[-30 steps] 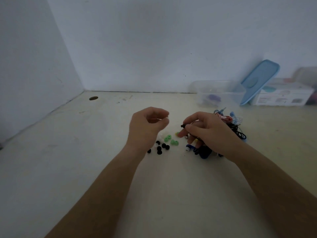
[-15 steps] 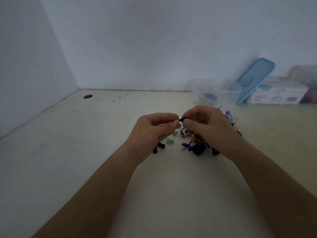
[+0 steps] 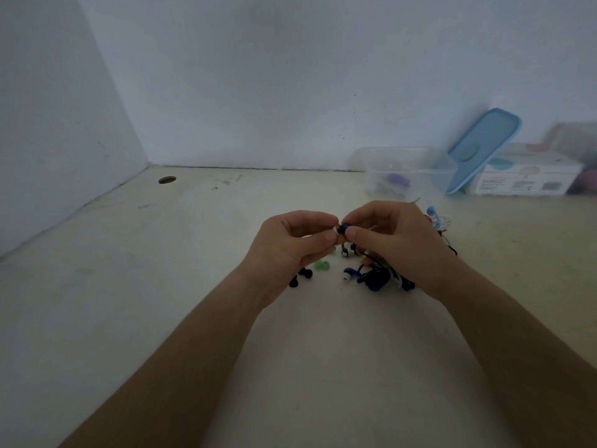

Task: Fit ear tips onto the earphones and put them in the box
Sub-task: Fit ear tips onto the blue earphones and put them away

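Head view: a blue earbud [image 3: 345, 227] sits pinched between the thumb and forefinger of the right hand [image 3: 399, 245], its nozzle end turned toward the left hand [image 3: 290, 245]. The left hand's thumb and forefinger are curled in a pinch on a small white ear tip [image 3: 336, 230]. Tip and earbud touch where the two hands meet, so the step in hand looks like seating a tip on this earbud; whether it is fully on cannot be told at this size. Just below the fingertips lie a green ear tip [image 3: 322, 265] and, under the left wrist, a few black ear tips [image 3: 305, 272]. Under the right hand and palm lies a tangle of earphones [image 3: 378, 278] in dark blue and black, with a light blue one showing beyond the knuckles. Well beyond the right hand, against the wall, stands the clear plastic box [image 3: 407, 156], open, with something purple inside and its blue lid [image 3: 484, 147] leaning beside it on a white carton [image 3: 526, 181]. All rest on the pale table [image 3: 161, 286]. Next, I judge, the tip needs a firm push and slight twist until it seats on the nozzle, then a check before the pair goes forward to the box.
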`<action>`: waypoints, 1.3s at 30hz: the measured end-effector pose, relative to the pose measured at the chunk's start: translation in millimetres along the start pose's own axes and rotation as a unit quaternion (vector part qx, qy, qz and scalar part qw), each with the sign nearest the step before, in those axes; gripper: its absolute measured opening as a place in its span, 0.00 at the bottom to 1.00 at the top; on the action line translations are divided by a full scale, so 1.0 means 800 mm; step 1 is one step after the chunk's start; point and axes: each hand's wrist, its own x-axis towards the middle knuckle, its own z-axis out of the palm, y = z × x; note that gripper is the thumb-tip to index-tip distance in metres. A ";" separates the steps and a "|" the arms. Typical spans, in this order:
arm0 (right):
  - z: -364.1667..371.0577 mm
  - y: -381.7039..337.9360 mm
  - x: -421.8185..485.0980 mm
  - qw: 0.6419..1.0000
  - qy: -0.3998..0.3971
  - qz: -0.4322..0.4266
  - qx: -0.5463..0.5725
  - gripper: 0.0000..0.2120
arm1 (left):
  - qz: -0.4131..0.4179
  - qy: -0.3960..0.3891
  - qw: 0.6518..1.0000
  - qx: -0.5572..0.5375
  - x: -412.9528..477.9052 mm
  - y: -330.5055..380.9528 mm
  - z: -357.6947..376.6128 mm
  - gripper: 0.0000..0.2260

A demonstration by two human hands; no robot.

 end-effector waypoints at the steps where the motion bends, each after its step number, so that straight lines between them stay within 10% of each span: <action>1: 0.000 0.000 0.000 1.000 0.002 0.001 -0.001 0.04 | 0.000 0.001 1.000 0.003 0.000 0.000 0.000 0.08; 39: -0.002 0.001 0.000 0.999 -0.007 -0.032 -0.041 0.06 | 0.008 0.009 0.999 0.049 0.004 -0.005 -0.003 0.07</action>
